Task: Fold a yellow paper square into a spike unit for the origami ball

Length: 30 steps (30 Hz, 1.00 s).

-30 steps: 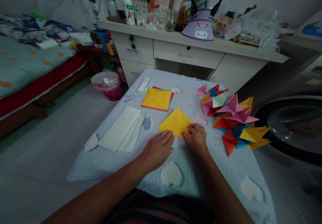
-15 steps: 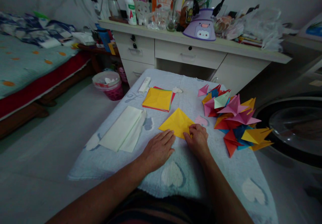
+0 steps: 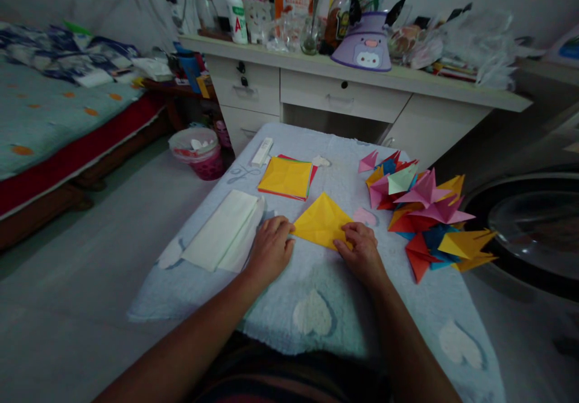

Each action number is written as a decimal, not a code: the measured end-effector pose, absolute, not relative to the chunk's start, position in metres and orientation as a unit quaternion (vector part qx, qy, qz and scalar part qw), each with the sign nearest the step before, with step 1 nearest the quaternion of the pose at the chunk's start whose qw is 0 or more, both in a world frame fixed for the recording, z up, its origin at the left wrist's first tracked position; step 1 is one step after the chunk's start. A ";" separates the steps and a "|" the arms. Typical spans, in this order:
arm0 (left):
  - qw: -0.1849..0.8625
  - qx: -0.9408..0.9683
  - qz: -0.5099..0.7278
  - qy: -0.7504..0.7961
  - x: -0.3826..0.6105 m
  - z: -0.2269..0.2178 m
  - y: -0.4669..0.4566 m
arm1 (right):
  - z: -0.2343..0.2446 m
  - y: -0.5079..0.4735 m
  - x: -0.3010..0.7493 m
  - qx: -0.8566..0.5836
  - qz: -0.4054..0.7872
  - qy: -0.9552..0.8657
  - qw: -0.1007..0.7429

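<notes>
A yellow sheet of origami paper (image 3: pixel 322 217), folded to a triangle-like shape with its peak away from me, lies on the cloth-covered table (image 3: pixel 312 282). My left hand (image 3: pixel 274 243) pinches its left corner between thumb and fingers. At the right corner, my right hand (image 3: pixel 360 247) grips the paper's edge, thumb and fingers closed on it. Behind the sheet is a stack of coloured square papers (image 3: pixel 286 177), yellow on top. To the right lie several folded paper cranes (image 3: pixel 425 201) in pink, red, blue, yellow and green.
A folded pale tissue (image 3: pixel 221 228) lies left of my left hand. Near the table's far left edge is a small white box-like item (image 3: pixel 262 151). A white desk (image 3: pixel 330 98) stands beyond, a bin (image 3: pixel 203 152) on the floor at left, a washing machine (image 3: pixel 534 228) at right.
My left hand has moved left from the paper's lower edge to its left corner and now pinches it. My right hand stays at the right corner. The view has shifted slightly.
</notes>
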<state>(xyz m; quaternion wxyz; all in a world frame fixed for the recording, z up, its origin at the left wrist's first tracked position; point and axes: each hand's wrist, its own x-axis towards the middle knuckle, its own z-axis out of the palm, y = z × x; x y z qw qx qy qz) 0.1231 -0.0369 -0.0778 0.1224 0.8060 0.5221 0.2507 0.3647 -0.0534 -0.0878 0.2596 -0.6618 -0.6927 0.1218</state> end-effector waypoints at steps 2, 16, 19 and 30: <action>0.124 0.805 0.248 0.524 0.122 -0.078 -0.035 | -0.085 -0.054 0.367 -0.641 0.144 -0.701 0.279; 0.164 0.813 0.252 0.498 0.119 -0.080 -0.029 | -0.081 -0.053 0.371 -0.599 0.184 -0.723 0.291; 0.167 0.809 0.253 0.503 0.118 -0.081 -0.030 | -0.086 -0.052 0.372 -0.608 0.185 -0.718 0.286; 0.177 0.810 0.272 0.489 0.114 -0.084 -0.028 | -0.089 -0.052 0.372 -0.625 0.166 -0.717 0.259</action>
